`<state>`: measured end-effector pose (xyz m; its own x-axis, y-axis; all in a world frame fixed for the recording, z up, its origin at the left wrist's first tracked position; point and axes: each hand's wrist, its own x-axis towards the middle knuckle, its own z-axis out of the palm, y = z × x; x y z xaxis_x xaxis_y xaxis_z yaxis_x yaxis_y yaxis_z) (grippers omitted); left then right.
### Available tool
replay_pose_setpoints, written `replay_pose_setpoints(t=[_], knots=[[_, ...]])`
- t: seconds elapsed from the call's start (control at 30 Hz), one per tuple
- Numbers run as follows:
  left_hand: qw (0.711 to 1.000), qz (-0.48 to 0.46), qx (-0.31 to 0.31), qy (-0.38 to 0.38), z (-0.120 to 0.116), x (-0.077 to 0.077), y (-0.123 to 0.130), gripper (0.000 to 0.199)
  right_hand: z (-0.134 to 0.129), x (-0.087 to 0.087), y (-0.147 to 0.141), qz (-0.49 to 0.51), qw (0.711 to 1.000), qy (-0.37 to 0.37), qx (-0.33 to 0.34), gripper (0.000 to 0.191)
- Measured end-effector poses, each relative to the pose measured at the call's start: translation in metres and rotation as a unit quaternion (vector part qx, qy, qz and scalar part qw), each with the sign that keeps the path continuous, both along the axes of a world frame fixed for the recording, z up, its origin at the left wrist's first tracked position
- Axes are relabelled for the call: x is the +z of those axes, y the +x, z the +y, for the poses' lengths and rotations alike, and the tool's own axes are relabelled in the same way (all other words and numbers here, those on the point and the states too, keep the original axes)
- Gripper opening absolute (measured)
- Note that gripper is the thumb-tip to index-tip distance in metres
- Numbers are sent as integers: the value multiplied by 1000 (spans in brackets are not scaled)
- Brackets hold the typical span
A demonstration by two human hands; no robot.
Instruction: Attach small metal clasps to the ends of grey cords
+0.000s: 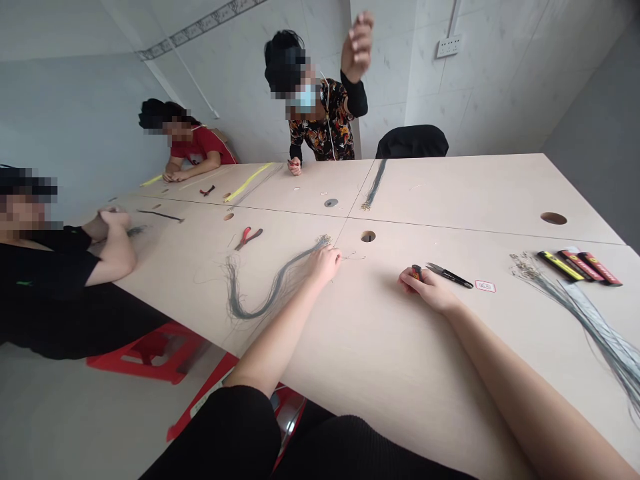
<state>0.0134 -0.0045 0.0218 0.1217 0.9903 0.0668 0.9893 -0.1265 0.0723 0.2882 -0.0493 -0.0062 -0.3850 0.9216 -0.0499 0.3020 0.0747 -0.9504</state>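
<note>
on the table (450, 400), left hand (324, 263) fingers together at u-bent wire bundle (260, 301) end, right hand (425, 291) curled round red item (416, 272)

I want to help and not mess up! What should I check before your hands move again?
1. Left hand at the end of the wire bundle: ok.
2. Right hand holding the small red item: ok, though what the item is, cannot tell.
3. Snips lying flat beside the right hand: ok.
4. Red pliers lying in sight, left of the left hand: ok.
5. Wire bundle free of tangles: cannot tell, the strands are too thin to see.
</note>
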Motion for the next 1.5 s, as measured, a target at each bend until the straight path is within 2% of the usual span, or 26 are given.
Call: replay_pose_setpoints(t=[0.43, 0.7, 0.83, 0.93, 1.03, 1.17, 1.23, 1.3, 1.37, 1.5], knots=[[999, -40, 8, -7, -1, 4, 12, 21, 0, 0, 0, 3, 1000, 10, 6, 37], [988, -144, 25, 53, -1, 2, 14, 16, 1, -1, -1, 15, 1000, 6, 2, 35], [976, -201, -5, 80, -7, 0, 18, 11, 0, -2, 0, 28, 1000, -3, -3, 37], [966, -234, -42, 102, -11, -2, 30, 8, 2, -6, 2, 67, 997, -22, -14, 38], [965, -237, -48, 102, -13, -5, 51, 7, 6, -13, 3, 130, 990, -26, -37, 40], [961, -259, -28, 93, -20, -18, 82, 8, 9, -18, 1, 203, 970, -10, -135, 40], [959, -268, -45, 84, -25, -25, 90, 8, 8, -17, 0, 182, 966, 8, -184, 39], [956, -271, -80, 75, -29, -30, 94, 8, 5, -13, -1, 121, 972, 34, -200, 36], [953, -274, -102, 76, -31, -32, 93, 8, 2, -8, -4, 55, 980, 70, -179, 32], [949, -286, -106, 79, -31, -31, 90, 6, -1, -5, -10, -41, 983, 136, -117, 21]])
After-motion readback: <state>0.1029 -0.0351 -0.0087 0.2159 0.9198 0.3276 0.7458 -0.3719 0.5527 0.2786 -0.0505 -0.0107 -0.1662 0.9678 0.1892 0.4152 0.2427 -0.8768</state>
